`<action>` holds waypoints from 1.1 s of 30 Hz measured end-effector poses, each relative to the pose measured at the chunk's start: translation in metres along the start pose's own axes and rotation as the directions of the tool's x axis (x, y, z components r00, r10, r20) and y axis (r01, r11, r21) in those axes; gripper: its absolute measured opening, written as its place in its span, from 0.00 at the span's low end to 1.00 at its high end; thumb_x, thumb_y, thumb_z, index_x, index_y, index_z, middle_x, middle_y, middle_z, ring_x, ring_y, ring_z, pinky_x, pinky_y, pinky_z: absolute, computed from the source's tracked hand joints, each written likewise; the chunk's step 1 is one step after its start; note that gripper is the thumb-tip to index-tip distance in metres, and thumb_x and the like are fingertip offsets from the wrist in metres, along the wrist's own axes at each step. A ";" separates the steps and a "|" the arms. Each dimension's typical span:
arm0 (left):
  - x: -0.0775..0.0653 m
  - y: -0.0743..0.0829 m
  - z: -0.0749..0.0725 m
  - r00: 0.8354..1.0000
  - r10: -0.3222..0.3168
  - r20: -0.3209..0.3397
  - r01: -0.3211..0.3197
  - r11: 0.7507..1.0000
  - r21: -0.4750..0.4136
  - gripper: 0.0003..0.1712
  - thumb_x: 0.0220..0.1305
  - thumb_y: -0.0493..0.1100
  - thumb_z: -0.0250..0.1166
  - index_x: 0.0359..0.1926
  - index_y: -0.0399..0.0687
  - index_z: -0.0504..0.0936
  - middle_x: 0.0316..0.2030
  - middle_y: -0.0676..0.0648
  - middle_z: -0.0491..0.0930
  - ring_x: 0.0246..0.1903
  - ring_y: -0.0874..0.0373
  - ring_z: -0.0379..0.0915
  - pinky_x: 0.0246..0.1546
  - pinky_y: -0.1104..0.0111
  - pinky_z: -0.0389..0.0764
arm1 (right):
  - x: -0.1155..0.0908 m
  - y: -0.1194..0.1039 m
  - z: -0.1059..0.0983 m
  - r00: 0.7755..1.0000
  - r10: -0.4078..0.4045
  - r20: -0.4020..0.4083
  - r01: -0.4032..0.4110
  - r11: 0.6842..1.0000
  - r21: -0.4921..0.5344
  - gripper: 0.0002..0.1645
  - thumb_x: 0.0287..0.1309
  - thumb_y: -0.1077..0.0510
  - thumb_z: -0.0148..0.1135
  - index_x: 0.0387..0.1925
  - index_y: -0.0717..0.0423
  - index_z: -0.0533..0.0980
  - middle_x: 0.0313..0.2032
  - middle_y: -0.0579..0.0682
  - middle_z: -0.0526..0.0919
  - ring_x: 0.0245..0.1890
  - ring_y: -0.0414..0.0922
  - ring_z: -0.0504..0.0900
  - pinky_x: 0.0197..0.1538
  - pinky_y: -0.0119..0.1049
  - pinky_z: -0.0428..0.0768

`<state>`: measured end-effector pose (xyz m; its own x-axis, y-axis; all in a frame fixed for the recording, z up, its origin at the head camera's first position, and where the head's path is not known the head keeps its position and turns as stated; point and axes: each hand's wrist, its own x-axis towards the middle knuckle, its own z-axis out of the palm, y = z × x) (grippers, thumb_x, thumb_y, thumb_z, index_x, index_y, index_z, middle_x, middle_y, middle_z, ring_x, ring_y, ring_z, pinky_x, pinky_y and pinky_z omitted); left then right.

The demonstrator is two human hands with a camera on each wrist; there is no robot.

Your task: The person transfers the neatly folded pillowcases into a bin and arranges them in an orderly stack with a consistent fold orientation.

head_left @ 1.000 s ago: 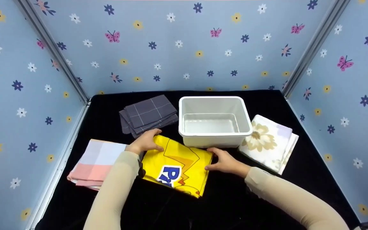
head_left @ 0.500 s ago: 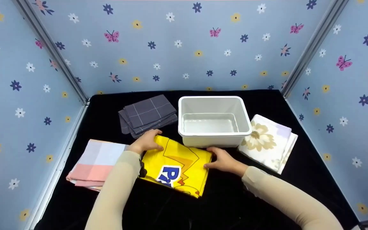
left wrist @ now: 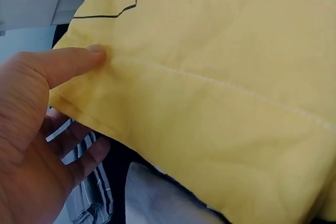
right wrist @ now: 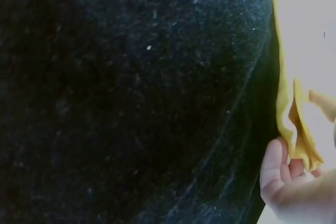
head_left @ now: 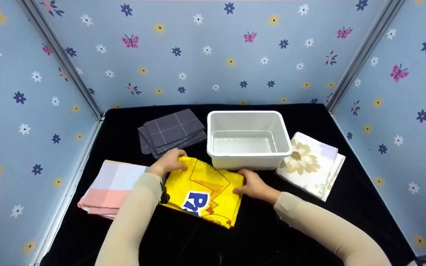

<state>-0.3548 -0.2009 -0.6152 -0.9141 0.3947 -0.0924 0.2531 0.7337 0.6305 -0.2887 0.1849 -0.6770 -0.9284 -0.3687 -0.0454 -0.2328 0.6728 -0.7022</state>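
Note:
A folded yellow cloth (head_left: pixel 205 188) with a cartoon print and blue letters lies in the middle of the black surface. My left hand (head_left: pixel 169 161) pinches its far left corner; in the left wrist view the thumb of the left hand (left wrist: pixel 42 103) presses on top, with the fingers under the edge. At the far right corner my right hand (head_left: pixel 256 185) pinches the cloth. The right wrist view has the right hand (right wrist: pixel 299 182) at the yellow cloth's folded edge (right wrist: pixel 286 114), fingers beneath it.
Just behind the yellow cloth stands a white plastic bin (head_left: pixel 248 161), nothing inside. Folded cloths lie around: dark grey checked (head_left: pixel 174 129) at back left, pink and white checked (head_left: pixel 115 184) at left, white floral (head_left: pixel 307 164) at right. Flowered panels (head_left: pixel 213 51) enclose the black surface.
My right hand has shifted slightly left, drawing the cloth's right edge in with it. The left thumb has closed onto the left corner. The bin and other cloths have stayed put.

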 end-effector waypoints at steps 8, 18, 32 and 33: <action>-0.024 0.034 -0.021 1.000 0.019 0.014 -0.018 0.998 -0.061 0.10 0.65 0.34 0.75 0.46 0.38 0.86 0.44 0.40 0.85 0.43 0.50 0.76 0.48 0.60 0.79 | -0.010 -0.031 -0.014 1.000 -0.010 0.021 0.009 0.999 0.031 0.40 0.51 0.52 0.87 0.60 0.64 0.76 0.51 0.61 0.86 0.50 0.54 0.85 0.59 0.53 0.84; -0.024 0.039 -0.031 0.998 0.040 0.050 -0.031 0.984 -0.177 0.10 0.64 0.30 0.73 0.46 0.37 0.86 0.41 0.42 0.83 0.39 0.54 0.74 0.44 0.66 0.77 | -0.022 -0.062 -0.030 0.994 -0.105 0.030 0.104 0.994 0.032 0.32 0.52 0.58 0.84 0.55 0.68 0.82 0.48 0.62 0.89 0.45 0.52 0.85 0.53 0.50 0.86; -0.038 0.041 -0.048 0.993 -0.013 0.118 0.050 0.946 -0.321 0.13 0.63 0.30 0.73 0.49 0.38 0.87 0.40 0.48 0.82 0.36 0.58 0.77 0.39 0.69 0.83 | -0.031 -0.082 -0.040 0.989 -0.121 0.082 0.122 0.992 -0.005 0.20 0.51 0.67 0.82 0.45 0.60 0.83 0.41 0.54 0.89 0.40 0.45 0.82 0.49 0.42 0.85; -0.039 0.040 -0.049 0.992 -0.006 0.122 0.046 0.945 -0.324 0.13 0.63 0.30 0.73 0.49 0.37 0.87 0.40 0.47 0.82 0.36 0.58 0.77 0.39 0.69 0.84 | -0.032 -0.082 -0.040 0.988 -0.134 0.081 0.135 0.991 -0.003 0.20 0.51 0.68 0.82 0.44 0.60 0.82 0.41 0.53 0.89 0.40 0.44 0.82 0.48 0.41 0.84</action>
<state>-0.3246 -0.2138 -0.5483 -0.8702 0.4546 -0.1898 0.0946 0.5323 0.8413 -0.2512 0.1672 -0.5892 -0.8625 -0.5060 -0.0081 -0.3567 0.6192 -0.6995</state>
